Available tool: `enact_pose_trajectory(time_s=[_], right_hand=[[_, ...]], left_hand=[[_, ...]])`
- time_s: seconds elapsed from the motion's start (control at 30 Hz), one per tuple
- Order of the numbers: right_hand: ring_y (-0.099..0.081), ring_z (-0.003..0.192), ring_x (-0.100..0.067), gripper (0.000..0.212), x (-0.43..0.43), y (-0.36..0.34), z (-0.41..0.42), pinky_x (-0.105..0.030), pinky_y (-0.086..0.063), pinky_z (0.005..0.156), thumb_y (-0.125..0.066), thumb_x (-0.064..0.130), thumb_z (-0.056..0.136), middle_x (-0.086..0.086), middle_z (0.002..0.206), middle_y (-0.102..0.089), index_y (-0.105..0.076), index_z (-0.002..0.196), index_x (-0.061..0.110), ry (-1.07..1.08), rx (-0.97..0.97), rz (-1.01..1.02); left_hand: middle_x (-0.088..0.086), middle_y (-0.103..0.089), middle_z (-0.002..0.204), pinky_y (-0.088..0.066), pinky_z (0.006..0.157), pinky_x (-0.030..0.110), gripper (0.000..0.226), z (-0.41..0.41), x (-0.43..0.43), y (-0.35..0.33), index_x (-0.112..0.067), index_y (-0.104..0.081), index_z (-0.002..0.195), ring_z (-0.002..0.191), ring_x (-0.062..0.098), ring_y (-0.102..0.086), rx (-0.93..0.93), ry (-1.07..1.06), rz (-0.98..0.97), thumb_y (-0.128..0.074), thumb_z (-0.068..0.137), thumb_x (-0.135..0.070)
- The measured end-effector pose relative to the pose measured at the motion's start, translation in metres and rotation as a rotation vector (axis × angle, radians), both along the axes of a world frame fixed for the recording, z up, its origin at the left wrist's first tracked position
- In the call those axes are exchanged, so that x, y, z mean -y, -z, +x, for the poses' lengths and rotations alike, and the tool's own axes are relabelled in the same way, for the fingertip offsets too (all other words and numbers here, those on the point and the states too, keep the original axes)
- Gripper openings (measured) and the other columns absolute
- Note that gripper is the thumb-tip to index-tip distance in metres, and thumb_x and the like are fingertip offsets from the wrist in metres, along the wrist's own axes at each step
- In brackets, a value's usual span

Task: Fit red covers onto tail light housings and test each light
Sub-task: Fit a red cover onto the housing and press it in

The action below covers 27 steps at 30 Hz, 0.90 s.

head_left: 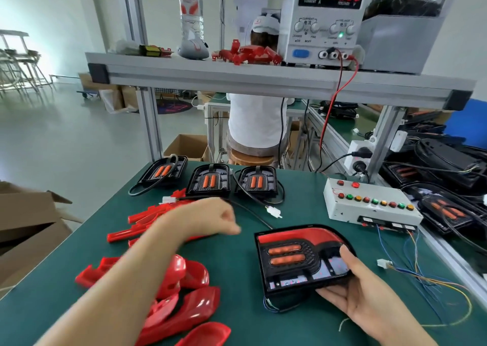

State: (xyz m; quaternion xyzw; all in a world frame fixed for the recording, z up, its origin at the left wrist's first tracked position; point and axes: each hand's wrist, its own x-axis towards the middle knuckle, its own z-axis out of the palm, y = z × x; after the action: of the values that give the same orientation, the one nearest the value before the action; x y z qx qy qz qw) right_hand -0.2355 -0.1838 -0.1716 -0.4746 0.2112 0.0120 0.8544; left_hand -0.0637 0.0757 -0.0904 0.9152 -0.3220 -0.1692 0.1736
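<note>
Tail light housing is tilted up over the green counter, gripped at its lower right corner by the right hand, thumb on the front and fingers underneath. A red cover already lies along its top edge; whether it is fully seated I cannot tell. The left hand is blurred, just above the pile of loose red covers. Its fingers look curled, but whether they hold anything I cannot tell. 3 more housings wait uncovered in a row at the back.

To do this step well, I judge, press the cover evenly along its whole edge and check for gaps. Then bring the housing's wires to the white plug near the button box, keeping the grip on the rim.
</note>
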Motion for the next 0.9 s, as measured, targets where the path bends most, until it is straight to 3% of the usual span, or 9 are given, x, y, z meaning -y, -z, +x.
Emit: enact_pose_trajectory(time_s=[0.2,0.33,0.4,0.5,0.53,0.6,0.67,0.77,0.9], right_hand=[[-0.073,0.082,-0.036,0.053,-0.003,-0.001,-0.001,-0.041,-0.060,0.058,-0.060,0.033,0.087,-0.022,0.110,-0.071,-0.053,0.132,0.007,0.046,-0.016,0.030],[-0.073,0.084,-0.036,0.049,-0.003,0.000,0.000,-0.041,-0.061,0.060,-0.057,0.033,0.091,-0.021,0.110,-0.071,-0.053,0.132,0.008,0.065,-0.025,0.015],[-0.073,0.084,-0.036,0.053,-0.004,0.000,0.000,-0.040,-0.060,0.060,-0.060,0.034,0.088,-0.021,0.110,-0.071,-0.052,0.133,0.008,0.068,-0.029,0.015],[-0.073,0.086,-0.036,0.060,-0.003,0.000,0.001,-0.040,-0.061,0.060,-0.062,0.036,0.081,-0.021,0.112,-0.070,-0.052,0.133,0.008,0.059,-0.027,0.014],[-0.073,0.087,-0.036,0.061,-0.003,0.000,0.001,-0.040,-0.061,0.060,-0.063,0.036,0.079,-0.021,0.112,-0.071,-0.053,0.132,0.009,0.058,-0.028,0.013],[-0.073,0.087,-0.036,0.060,-0.003,-0.001,0.002,-0.040,-0.061,0.060,-0.063,0.037,0.078,-0.020,0.111,-0.071,-0.054,0.130,0.009,0.057,-0.028,0.012],[-0.072,0.089,-0.036,0.059,-0.003,-0.001,0.002,-0.039,-0.061,0.061,-0.063,0.038,0.078,-0.019,0.112,-0.071,-0.055,0.130,0.010,0.050,-0.025,0.007],[-0.073,0.089,-0.036,0.054,-0.003,0.000,0.001,-0.038,-0.061,0.061,-0.061,0.037,0.082,-0.018,0.111,-0.071,-0.055,0.130,0.011,0.045,-0.016,0.011],[-0.073,0.088,-0.035,0.055,-0.003,-0.001,0.000,-0.038,-0.061,0.060,-0.063,0.037,0.078,-0.017,0.111,-0.072,-0.057,0.127,0.012,0.045,-0.010,0.009]], left_hand=[[-0.018,-0.050,0.119,-0.043,0.099,0.032,0.065,-0.014,-0.099,-0.012,-0.040,-0.053,0.108,0.110,0.006,-0.050,-0.139,-0.117,0.363,-0.074,0.052,-0.065],[-0.034,-0.003,0.144,-0.006,0.120,0.043,0.112,-0.046,-0.126,0.003,-0.057,-0.014,0.140,0.141,-0.002,0.002,-0.158,-0.059,0.337,-0.071,0.046,-0.072],[-0.039,0.024,0.141,0.016,0.115,0.049,0.120,-0.063,-0.131,0.016,-0.063,0.007,0.139,0.135,-0.002,0.031,-0.072,-0.039,0.352,-0.068,0.047,-0.077],[-0.035,0.045,0.135,0.020,0.111,0.045,0.114,-0.092,-0.122,0.029,-0.070,0.031,0.121,0.124,0.002,0.049,0.123,-0.082,0.360,-0.055,0.048,-0.086],[-0.031,0.039,0.143,0.019,0.112,0.041,0.107,-0.103,-0.113,0.036,-0.071,0.030,0.121,0.128,0.003,0.045,0.265,-0.054,0.327,-0.054,0.056,-0.082],[-0.014,-0.012,0.160,0.007,0.113,0.040,0.085,-0.121,-0.100,0.053,-0.064,-0.001,0.140,0.148,0.011,0.006,0.536,0.040,0.269,-0.052,0.072,-0.071],[-0.004,-0.047,0.141,0.003,0.110,0.047,0.063,-0.130,-0.094,0.063,-0.049,-0.041,0.138,0.147,0.024,-0.012,0.579,0.084,0.288,-0.037,0.078,-0.070],[-0.004,-0.064,0.127,0.000,0.112,0.056,0.055,-0.124,-0.097,0.067,-0.052,-0.061,0.118,0.136,0.030,-0.025,0.624,0.132,0.378,-0.040,0.068,-0.058],[-0.010,-0.053,0.139,-0.045,0.084,0.063,0.079,-0.099,-0.097,0.048,-0.062,-0.052,0.121,0.137,0.032,-0.038,0.488,0.120,0.449,-0.052,0.044,-0.084]])
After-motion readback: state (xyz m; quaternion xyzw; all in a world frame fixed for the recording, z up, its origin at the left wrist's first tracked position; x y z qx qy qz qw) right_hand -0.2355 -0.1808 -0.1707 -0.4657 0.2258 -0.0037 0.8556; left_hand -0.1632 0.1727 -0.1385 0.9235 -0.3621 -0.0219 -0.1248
